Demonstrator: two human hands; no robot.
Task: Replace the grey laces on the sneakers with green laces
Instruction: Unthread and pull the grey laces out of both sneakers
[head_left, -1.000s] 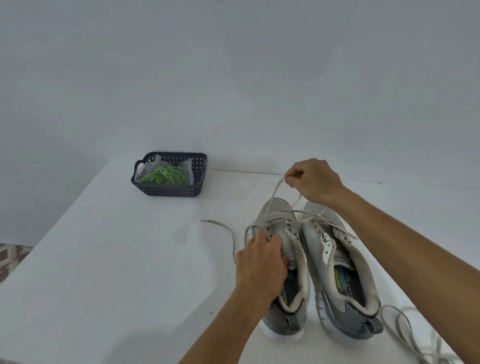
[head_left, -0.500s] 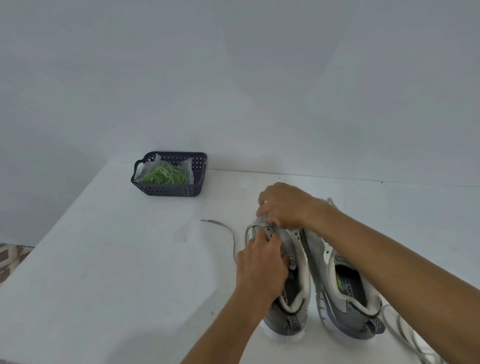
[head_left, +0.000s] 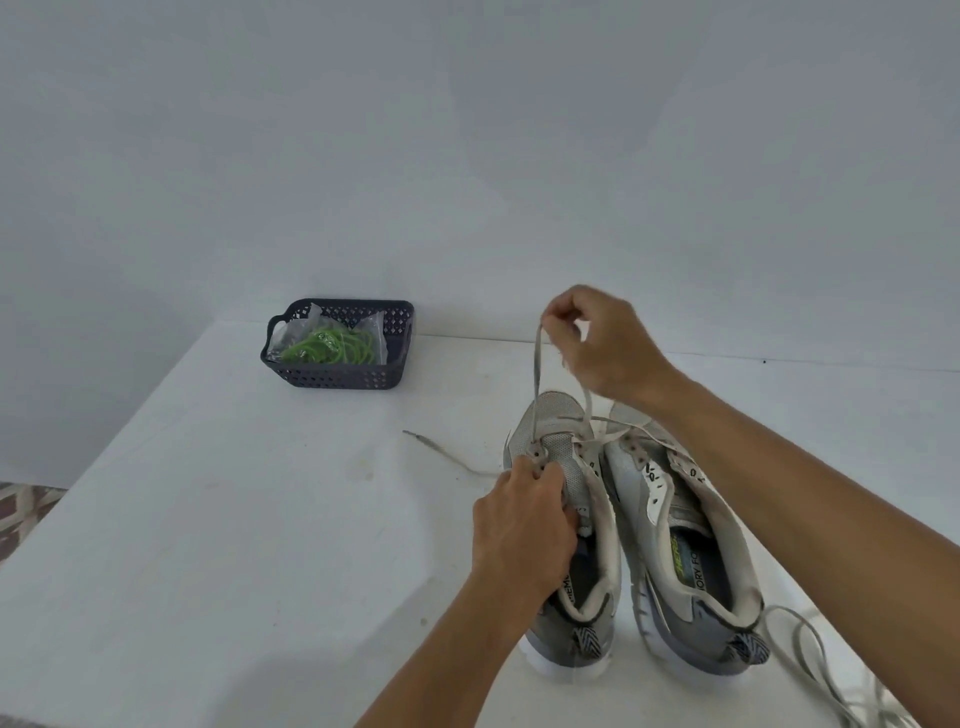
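Grey lace (head_left: 536, 384) half out, right hand (head_left: 597, 338) pinching it, fingers tight.
Left hand (head_left: 524, 525) clamps the sneaker (head_left: 566, 462); yanking could snag an eyelet.

Cloth shoes, plastic basket, matt table

The sneakers (head_left: 623, 525) show woven mesh cloth with smooth white rubbery soles; the grey lace (head_left: 536, 384) looks flat and woven. The dark basket (head_left: 332, 371) is perforated matt plastic, holding green laces (head_left: 332, 347) in glossy clear film. The white table (head_left: 208, 519) is matt, faintly scuffed.

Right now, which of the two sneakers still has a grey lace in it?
The left sneaker: the grey lace still runs through its front eyelets. The right sneaker shows bare eyelets.
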